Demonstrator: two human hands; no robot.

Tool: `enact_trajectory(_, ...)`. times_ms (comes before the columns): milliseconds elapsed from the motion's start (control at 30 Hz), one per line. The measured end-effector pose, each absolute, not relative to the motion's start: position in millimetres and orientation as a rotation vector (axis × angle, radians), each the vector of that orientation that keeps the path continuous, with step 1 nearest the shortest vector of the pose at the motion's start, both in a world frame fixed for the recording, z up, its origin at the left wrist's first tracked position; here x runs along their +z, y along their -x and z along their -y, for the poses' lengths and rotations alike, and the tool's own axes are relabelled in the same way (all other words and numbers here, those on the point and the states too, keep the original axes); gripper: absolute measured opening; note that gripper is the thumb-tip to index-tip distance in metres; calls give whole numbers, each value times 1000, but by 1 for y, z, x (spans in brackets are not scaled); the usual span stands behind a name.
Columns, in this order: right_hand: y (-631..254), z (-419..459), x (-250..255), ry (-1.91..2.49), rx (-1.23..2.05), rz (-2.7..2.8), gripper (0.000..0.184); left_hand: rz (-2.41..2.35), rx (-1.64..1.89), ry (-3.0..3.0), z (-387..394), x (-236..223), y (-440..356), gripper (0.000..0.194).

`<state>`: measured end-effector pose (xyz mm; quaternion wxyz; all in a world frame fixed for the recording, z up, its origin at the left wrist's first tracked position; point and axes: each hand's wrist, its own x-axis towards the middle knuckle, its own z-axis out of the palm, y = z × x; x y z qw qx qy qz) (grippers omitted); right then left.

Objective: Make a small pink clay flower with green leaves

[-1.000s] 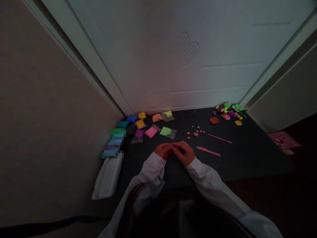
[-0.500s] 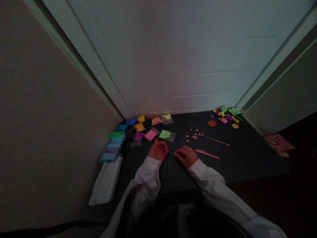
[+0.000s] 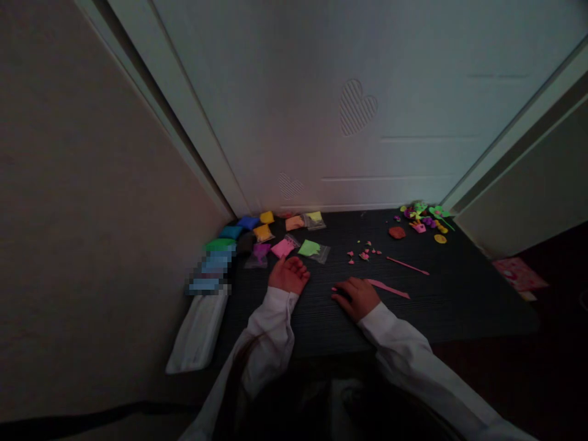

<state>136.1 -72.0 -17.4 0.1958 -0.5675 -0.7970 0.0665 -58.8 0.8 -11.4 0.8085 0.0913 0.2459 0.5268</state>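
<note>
My left hand (image 3: 289, 275) is turned palm up above the dark table, fingers loosely bent, with nothing visible in it. Just beyond it lie a pink clay packet (image 3: 283, 247) and a light green clay packet (image 3: 309, 248). My right hand (image 3: 357, 298) pinches a tiny piece of pink clay (image 3: 334, 289) between thumb and fingertips. A pink clay knife (image 3: 390, 289) lies beside that hand, its near end partly covered. Farther off are a thin pink stick tool (image 3: 408, 265) and several small pink clay pieces (image 3: 364, 256), some touched with green.
Along the left and back sit more coloured clay packets (image 3: 248, 223) and a white tray (image 3: 198, 334). A reddish-brown clay lump (image 3: 397, 233) and a cluster of clay figures (image 3: 419, 215) are at the back right. A white panelled door (image 3: 275, 110) stands behind the table (image 3: 478, 300).
My hands have moved apart: the right one shifted right and slightly nearer with the pink clay, the left turned more palm up. The whole view has shifted slightly.
</note>
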Motion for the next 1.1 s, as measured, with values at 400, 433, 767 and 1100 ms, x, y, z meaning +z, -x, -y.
enact_trajectory(400,-137,86,-7,1618,28,2348,45,-522,1125,-214,0,-14,60,26)
enact_trajectory(433,-137,86,-7,1611,33,2361,46,-523,1126,-215,0,-13,59,26)
enact_trajectory(767,-136,89,-1,1628,38,2406,52,-554,1144,-211,0,-12,58,26)
enact_trajectory(1100,-137,89,-2,1583,24,2463,52,-563,1142,-223,0,-13,57,26)
